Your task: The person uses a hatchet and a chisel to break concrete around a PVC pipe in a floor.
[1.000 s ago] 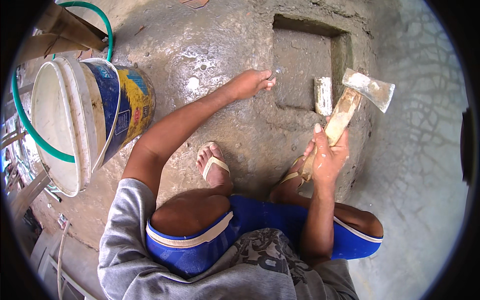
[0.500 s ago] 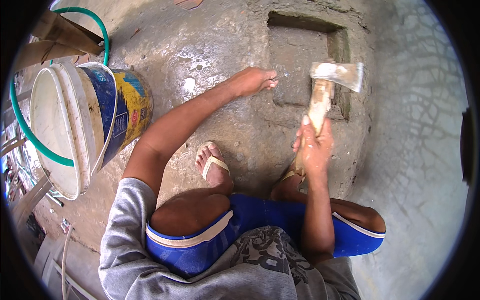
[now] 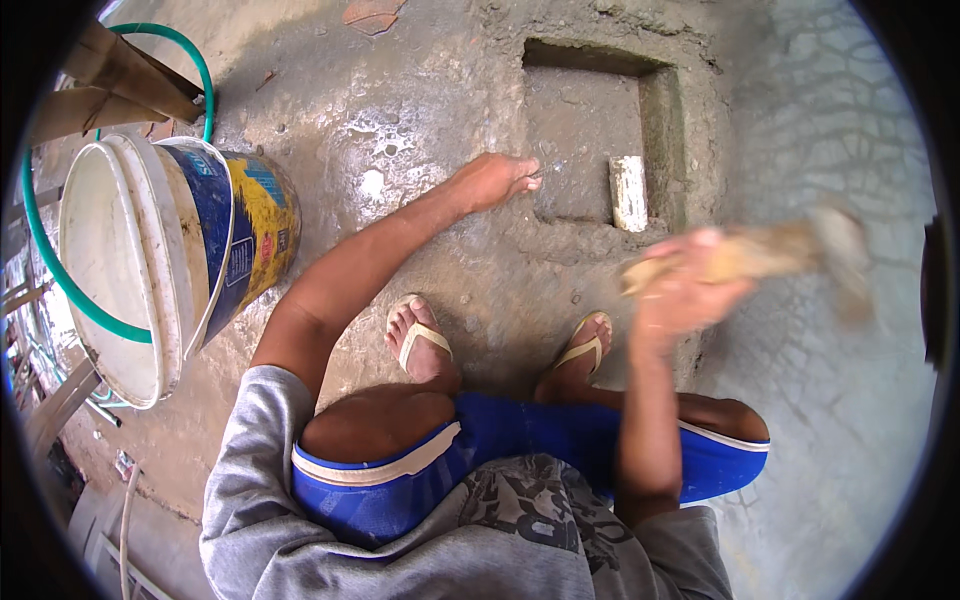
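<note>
I squat on a wet concrete floor in sandals. My left hand (image 3: 492,180) is stretched forward and pinches a thin metal chisel (image 3: 548,170) against the near left edge of a square recess (image 3: 585,130) cut into the floor. My right hand (image 3: 685,285) grips the wooden handle of a hammer (image 3: 770,250), which is blurred with motion and lies out to the right, its head away from the recess. A small whitish block (image 3: 628,192) sits inside the recess near its right wall.
A large white bucket (image 3: 150,260) with a blue and yellow label stands at my left, ringed by a green hose (image 3: 40,250). Wooden boards (image 3: 110,80) lie at the far left. A broken tile shard (image 3: 370,12) lies near the top. A pale cracked wall (image 3: 840,130) rises on the right.
The hammer has swung from above the recess out to the right and lower, now motion-blurred. My left hand has stayed at the recess edge with the chisel.
</note>
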Motion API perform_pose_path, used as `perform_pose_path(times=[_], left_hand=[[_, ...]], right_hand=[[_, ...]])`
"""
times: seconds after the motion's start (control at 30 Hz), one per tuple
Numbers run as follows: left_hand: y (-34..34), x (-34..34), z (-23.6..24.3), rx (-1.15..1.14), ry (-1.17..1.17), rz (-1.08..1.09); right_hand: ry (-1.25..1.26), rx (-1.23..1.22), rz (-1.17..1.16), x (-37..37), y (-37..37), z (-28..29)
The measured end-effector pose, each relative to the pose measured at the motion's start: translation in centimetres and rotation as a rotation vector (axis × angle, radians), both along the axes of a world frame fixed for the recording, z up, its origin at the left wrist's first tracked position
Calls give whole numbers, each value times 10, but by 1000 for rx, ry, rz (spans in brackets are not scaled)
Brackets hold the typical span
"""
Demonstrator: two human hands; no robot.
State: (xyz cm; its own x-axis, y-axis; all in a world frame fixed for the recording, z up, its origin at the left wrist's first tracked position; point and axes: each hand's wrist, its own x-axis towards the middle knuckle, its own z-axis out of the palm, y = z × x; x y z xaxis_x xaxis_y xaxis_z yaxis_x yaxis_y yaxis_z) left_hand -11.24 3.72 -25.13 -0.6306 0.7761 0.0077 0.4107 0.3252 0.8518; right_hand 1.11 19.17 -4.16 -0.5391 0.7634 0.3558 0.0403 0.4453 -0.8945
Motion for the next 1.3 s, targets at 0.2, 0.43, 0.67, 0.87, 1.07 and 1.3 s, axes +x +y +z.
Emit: perform_pose_path(times=[0.2,0.43,0.67,0.87,1.07,1.3], left_hand=[[6,3,5,-23,25,-17],[-4,7,-4,46,-49,32],[0,11,-7,85,22,51],[-11,6,0,52,-32,18],[-1,6,-10,-2,-47,55],[-13,6,2,86,-84,80]], right_hand=[[-810,-368,325,11,7,-8],[137,-48,-57,-40,-2,60],[-806,-384,397,11,11,-11],[262,-129,-35,-47,11,80],[-967,72,512,28,-1,-76],[127,-139,-6,-45,-15,56]])
